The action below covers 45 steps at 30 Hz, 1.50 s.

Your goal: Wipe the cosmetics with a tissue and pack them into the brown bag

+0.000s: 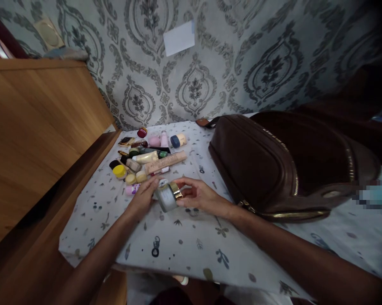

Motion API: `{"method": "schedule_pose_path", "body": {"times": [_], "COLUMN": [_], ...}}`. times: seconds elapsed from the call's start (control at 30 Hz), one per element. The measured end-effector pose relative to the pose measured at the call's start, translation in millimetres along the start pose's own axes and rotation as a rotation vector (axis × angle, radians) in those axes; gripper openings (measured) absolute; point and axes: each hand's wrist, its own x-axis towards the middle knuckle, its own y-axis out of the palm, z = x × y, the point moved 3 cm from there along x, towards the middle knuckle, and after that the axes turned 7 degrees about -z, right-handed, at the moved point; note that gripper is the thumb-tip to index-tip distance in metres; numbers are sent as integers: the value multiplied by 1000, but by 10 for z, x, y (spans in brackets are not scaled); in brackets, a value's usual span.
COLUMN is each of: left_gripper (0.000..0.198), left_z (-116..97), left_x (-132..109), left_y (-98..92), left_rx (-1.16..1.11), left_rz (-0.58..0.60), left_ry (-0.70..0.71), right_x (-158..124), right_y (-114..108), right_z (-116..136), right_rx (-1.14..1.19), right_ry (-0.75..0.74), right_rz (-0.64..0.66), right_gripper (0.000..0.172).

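A frosted glass bottle [166,198] with a shiny gold cap [176,190] is tilted between my hands, above the patterned cloth. My left hand [142,198] grips its body from the left. On the other side, the fingers of my right hand [201,195] are closed around the gold cap, which sits at the bottle's right end. Just beyond my left hand lie a purple and white tube [132,189] and two small cream-coloured jars, one of them a pale jar [141,176]. A long peach tube [167,162] lies behind the bottle.
Several cosmetics crowd the far left, including a yellow-lidded jar [119,171], a cream tube [146,158] and a blue-capped container [178,140]. A large dark brown bag [248,165] with gold zips stands at right. A wooden panel [45,127] borders the left; patterned wallpaper [194,80] rises behind.
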Motion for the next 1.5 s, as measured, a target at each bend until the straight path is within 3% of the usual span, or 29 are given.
{"method": "schedule_pose_path", "body": {"times": [0.1,0.23,0.37,0.57,0.67,0.77,0.93,1.13,1.3,1.5], "left_gripper": [54,63,56,48,46,45,46,52,56,52], "left_z": [51,37,76,157,129,94,117,223,263,184], "left_x": [-9,-73,-145,-122,-118,-127,-157,-154,-162,-199], "left_y": [43,133,180,172,176,184,197,196,177,167], "left_rx": [-238,-398,-430,-490,-481,-481,-489,-462,-403,-263], "left_rz": [9,231,409,362,353,373,487,608,631,592], "left_ry": [-118,-110,-125,-283,-305,-297,-382,-389,-342,-362], "right_x": [7,12,5,-79,-136,-182,-189,-98,-53,-5], "right_y": [-1,-3,-12,-47,-16,29,12,-2,102,56], "right_z": [9,39,75,199,249,273,278,231,159,116], "right_rx": [74,71,-51,-549,-775,-846,-717,-345,-42,-10], "right_ry": [-20,-147,-302,-663,-758,-816,-792,-603,-428,-359], "right_rz": [-19,-113,-195,-304,-314,-298,-368,-279,-83,-180], "right_gripper": [57,56,54,42,37,40,64,58,66,74]}}
